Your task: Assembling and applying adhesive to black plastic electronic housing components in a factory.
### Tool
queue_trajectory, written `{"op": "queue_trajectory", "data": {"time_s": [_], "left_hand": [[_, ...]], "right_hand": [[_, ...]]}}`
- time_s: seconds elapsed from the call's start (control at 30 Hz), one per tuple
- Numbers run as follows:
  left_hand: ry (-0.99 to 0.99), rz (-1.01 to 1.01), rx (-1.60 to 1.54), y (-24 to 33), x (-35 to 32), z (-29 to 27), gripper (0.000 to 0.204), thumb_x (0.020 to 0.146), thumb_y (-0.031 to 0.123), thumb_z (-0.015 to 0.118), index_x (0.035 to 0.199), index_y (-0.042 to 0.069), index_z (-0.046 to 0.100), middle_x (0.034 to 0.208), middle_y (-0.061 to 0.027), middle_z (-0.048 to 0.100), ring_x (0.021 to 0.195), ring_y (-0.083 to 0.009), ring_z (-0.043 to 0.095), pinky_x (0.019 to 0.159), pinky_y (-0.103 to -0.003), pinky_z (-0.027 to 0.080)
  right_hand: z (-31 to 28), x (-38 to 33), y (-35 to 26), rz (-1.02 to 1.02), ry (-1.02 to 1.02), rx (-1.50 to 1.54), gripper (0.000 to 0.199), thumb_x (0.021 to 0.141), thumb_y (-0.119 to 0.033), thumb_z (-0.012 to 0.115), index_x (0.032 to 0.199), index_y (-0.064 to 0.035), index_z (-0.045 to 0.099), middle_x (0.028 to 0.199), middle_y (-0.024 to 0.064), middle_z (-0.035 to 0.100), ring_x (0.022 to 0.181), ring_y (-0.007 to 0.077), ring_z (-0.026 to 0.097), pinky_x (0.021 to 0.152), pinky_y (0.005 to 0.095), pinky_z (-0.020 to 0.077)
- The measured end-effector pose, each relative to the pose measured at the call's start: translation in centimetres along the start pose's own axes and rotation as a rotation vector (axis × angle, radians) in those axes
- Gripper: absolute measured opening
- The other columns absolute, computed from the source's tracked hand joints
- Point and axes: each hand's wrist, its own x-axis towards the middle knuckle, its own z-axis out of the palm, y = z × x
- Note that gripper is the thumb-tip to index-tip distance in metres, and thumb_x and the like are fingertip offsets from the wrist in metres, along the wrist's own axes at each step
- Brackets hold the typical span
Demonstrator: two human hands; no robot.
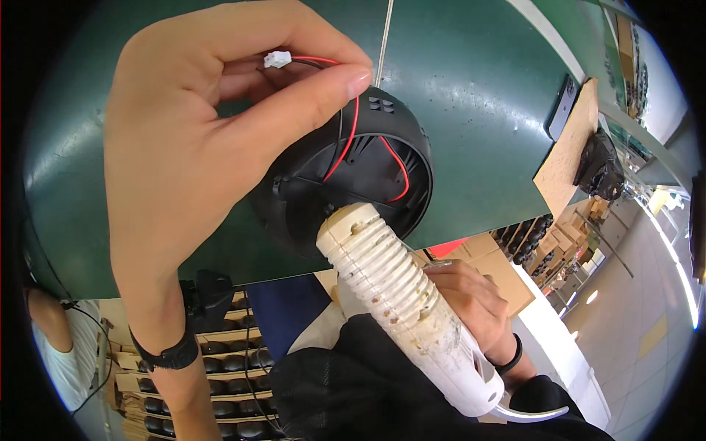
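Your left hand (191,140) fills the upper left of the frame. Its fingers (323,92) are pinched closed on the red and black wires (351,128) near the small white connector (277,59), probably to keep them away from the work point. The round black housing (368,176) sits in the centre, above the green surface (478,88). Your right hand (471,301), in the lower right, is wrapped closed around the white ribbed glue gun (397,294), and its tip presses into the housing. Both wrists come up from below.
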Motion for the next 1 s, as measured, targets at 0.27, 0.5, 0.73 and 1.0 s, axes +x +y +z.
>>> {"op": "queue_trajectory", "data": {"time_s": [0.27,0.5,0.73,1.0], "left_hand": [[-0.154,-0.104,0.25,1.0,1.2,-1.8,0.014,0.09,0.006,0.07,0.102,0.0,0.072,0.089,-0.0018,0.067,0.071,-0.0045,0.056,0.061,-0.018,0.043],[-0.204,-0.022,0.099,1.5,-0.3,-3.8,0.015,0.088,0.006,0.068,0.102,0.0,0.07,0.084,-0.0053,0.063,0.064,-0.0085,0.052,0.056,-0.021,0.038],[-0.499,-0.071,-0.122,0.7,-3.1,-7.6,0.022,0.072,0.018,0.083,0.085,0.003,0.075,0.073,-0.0072,0.063,0.054,-0.0121,0.051,0.051,-0.025,0.035],[-0.599,-0.04,-0.009,-0.2,-2.6,-7.7,0.04,0.062,0.021,0.085,0.096,0.003,0.074,0.092,-0.0115,0.064,0.074,-0.0174,0.059,0.065,-0.03,0.042]], "right_hand": [[0.0,0.1,0.2,-0.034,0.016,-0.09,0.028,0.074,-0.005,0.069,0.098,0.0052,0.06,0.092,0.0182,0.065,0.083,0.0338,0.069,0.055,0.0341,0.0549],[-0.3,-0.5,0.1,0.013,0.004,-0.056,0.026,0.073,-0.006,0.069,0.094,0.0067,0.061,0.088,0.0183,0.065,0.08,0.0335,0.069,0.054,0.0341,0.0537],[-0.6,0.1,-0.1,-0.002,0.001,-0.029,0.028,0.071,-0.007,0.07,0.093,0.0076,0.061,0.086,0.0191,0.064,0.078,0.0338,0.068,0.055,0.0348,0.0537],[-1.6,0.1,-0.5,0.033,-0.031,-0.049,0.027,0.072,-0.006,0.072,0.093,0.008,0.061,0.084,0.0179,0.064,0.077,0.0332,0.069,0.056,0.0345,0.0548]]}}
